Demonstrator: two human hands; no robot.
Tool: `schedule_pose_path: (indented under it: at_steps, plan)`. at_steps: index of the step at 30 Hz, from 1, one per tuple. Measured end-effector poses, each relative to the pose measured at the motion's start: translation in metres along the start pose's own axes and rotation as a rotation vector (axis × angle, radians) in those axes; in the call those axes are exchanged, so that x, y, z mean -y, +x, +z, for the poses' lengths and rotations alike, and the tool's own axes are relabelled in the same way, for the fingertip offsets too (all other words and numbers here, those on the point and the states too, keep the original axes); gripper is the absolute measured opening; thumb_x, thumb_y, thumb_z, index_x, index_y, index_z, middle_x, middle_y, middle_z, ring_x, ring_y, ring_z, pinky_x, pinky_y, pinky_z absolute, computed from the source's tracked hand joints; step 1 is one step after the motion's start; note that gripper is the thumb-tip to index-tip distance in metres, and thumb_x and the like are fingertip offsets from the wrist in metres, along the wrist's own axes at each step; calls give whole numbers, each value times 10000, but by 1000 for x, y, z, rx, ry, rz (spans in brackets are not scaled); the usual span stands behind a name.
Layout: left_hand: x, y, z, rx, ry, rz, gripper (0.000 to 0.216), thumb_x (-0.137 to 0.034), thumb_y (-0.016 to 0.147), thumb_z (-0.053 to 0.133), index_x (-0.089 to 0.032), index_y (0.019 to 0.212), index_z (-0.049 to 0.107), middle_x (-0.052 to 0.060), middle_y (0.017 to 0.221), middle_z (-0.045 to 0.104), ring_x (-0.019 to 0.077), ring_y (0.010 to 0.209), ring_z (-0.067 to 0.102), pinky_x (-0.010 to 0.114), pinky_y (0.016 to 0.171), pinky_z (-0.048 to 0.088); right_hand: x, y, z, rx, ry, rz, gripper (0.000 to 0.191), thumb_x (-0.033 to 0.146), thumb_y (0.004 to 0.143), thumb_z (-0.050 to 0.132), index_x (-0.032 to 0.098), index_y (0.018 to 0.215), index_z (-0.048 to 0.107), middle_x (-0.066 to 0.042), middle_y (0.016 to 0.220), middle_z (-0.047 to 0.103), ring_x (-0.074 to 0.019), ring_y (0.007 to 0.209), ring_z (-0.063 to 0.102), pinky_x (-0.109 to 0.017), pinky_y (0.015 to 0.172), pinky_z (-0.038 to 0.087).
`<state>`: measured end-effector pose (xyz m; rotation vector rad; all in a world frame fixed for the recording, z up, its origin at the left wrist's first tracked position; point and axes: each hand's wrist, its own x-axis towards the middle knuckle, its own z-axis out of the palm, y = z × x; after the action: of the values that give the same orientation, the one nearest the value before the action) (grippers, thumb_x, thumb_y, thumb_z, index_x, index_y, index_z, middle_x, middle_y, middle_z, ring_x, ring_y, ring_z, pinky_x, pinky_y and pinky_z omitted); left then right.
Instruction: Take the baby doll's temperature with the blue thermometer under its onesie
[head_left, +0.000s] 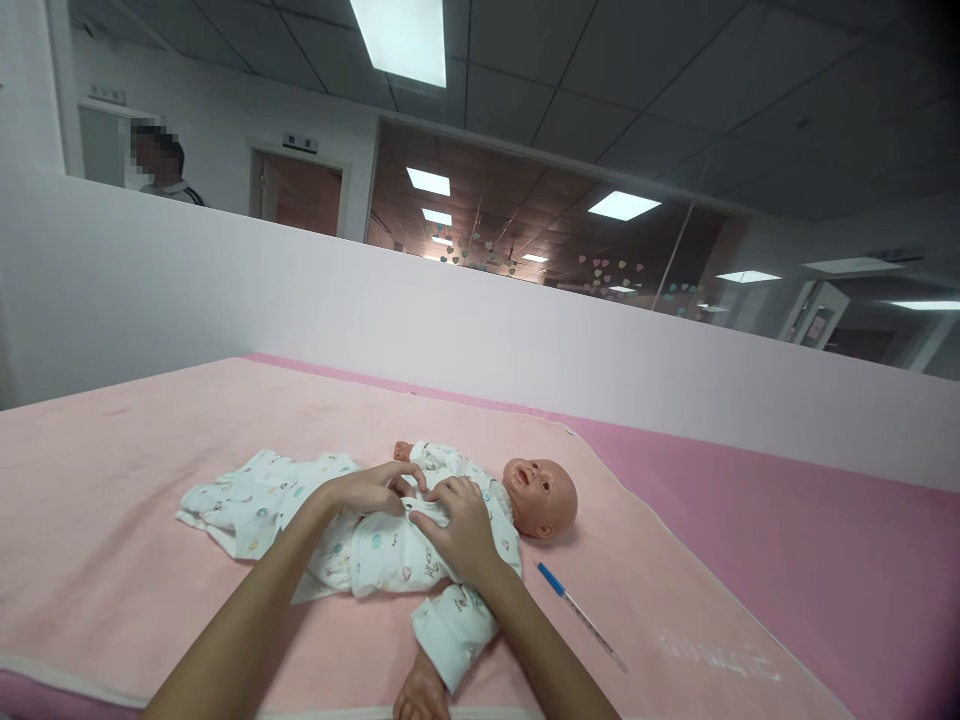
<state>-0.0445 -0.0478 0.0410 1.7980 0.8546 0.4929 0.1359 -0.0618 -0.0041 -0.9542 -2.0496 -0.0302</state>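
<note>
A baby doll lies on its back on a pale pink blanket, head to the right. It wears a white printed romper. My left hand rests on the doll's belly, fingers curled and pinching the romper's front edge. Just to its right, my right hand lies on the doll's chest, with its fingers closed on the same fabric seam. The two hands almost touch. One bare doll hand sticks out of a sleeve near the bottom edge.
A thin thermometer with a blue cap lies on the blanket right of my right forearm. The blanket covers a darker pink mat. A white partition wall runs behind. Another person stands beyond it at far left.
</note>
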Motion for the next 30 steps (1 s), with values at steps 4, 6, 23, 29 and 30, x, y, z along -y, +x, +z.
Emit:
schedule_pose_path:
  at_steps: [4, 6, 23, 29, 30]
  plan:
    - [4, -1, -2, 42, -12, 23, 325, -128, 606, 493, -200, 922, 466, -39, 690, 427, 90, 608, 376, 183, 524, 262, 3, -1, 0, 18, 49, 42, 146, 247, 666, 673, 213, 741, 553, 12, 765, 552, -156, 788, 480, -303, 741, 347]
    - [6, -1, -3, 47, -1, 36, 323, -133, 620, 508, -197, 934, 466, -35, 714, 441, 92, 630, 378, 185, 548, 276, 4, -1, -1, 24, 62, 52, 145, 236, 664, 676, 212, 741, 556, 13, 770, 554, -157, 796, 479, -304, 747, 343]
    - [7, -1, -5, 48, 22, 81, 253, -201, 636, 557, -170, 868, 462, -26, 728, 431, 90, 653, 375, 185, 571, 284, 4, -2, 0, 28, 113, 74, 118, 257, 695, 663, 212, 747, 567, 6, 785, 564, -161, 813, 475, -298, 745, 332]
    - [10, 1, -5, 48, 6, 68, 258, -225, 606, 573, -168, 828, 455, -18, 722, 431, 94, 657, 386, 184, 564, 291, 5, -2, -2, 14, 150, 86, 121, 249, 675, 675, 211, 734, 577, 1, 771, 568, -166, 809, 486, -298, 740, 343]
    - [11, 1, -5, 47, -2, 66, 267, -228, 602, 576, -168, 832, 454, -18, 724, 433, 95, 661, 390, 184, 564, 291, 5, -2, -3, 15, 163, 92, 111, 247, 678, 670, 210, 730, 579, 0, 769, 570, -166, 807, 488, -298, 742, 345]
